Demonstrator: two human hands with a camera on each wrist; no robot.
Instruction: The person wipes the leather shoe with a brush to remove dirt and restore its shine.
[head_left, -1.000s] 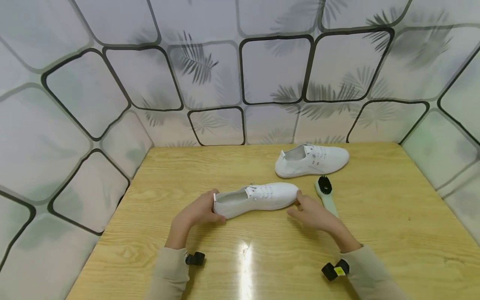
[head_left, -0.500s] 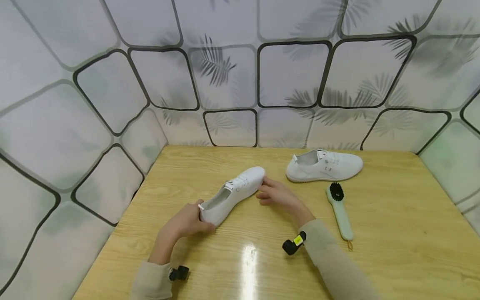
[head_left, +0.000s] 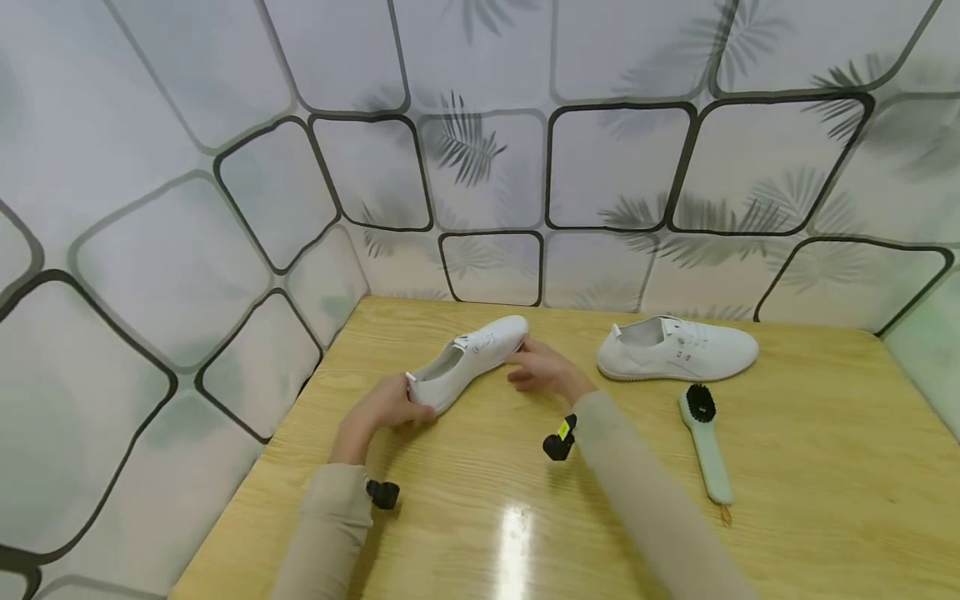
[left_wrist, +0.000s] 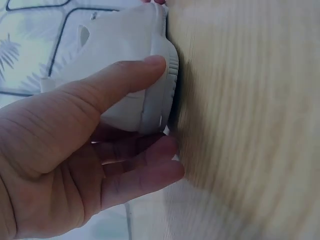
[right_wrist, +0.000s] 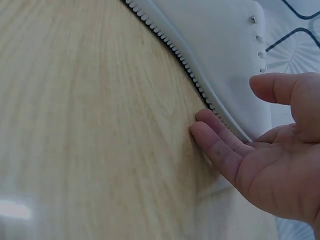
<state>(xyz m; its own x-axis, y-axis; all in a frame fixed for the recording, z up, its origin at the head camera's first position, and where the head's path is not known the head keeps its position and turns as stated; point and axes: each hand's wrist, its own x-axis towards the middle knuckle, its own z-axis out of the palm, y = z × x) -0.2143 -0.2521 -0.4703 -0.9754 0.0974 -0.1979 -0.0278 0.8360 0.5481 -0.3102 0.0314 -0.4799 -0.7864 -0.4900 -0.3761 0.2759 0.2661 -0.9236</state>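
Note:
A white lace-up shoe (head_left: pixel 480 354) lies at an angle on the left part of the table, its toe toward the back wall. My left hand (head_left: pixel 385 406) grips it at the heel; in the left wrist view the thumb lies along one side of the heel (left_wrist: pixel 125 107) and the fingers are at the other side. At the toe end, my right hand (head_left: pixel 546 368) touches the shoe with loosely straight fingers, placed along the edge of the ridged sole. The thumb of that hand (right_wrist: pixel 280 135) stands apart from the fingers in the right wrist view.
A matching white shoe (head_left: pixel 675 350) sits at the back right of the wooden table (head_left: pixel 615 508), toe pointing right. In front of it lies a pale green brush (head_left: pixel 707 454) with black bristles facing up. Patterned wall panels (head_left: pixel 487 183) close off the back and sides.
The shoe between my hands has turned from pointing right to pointing toward the back, and shifted left and farther back. Both hands moved with it. The head view has swung left.

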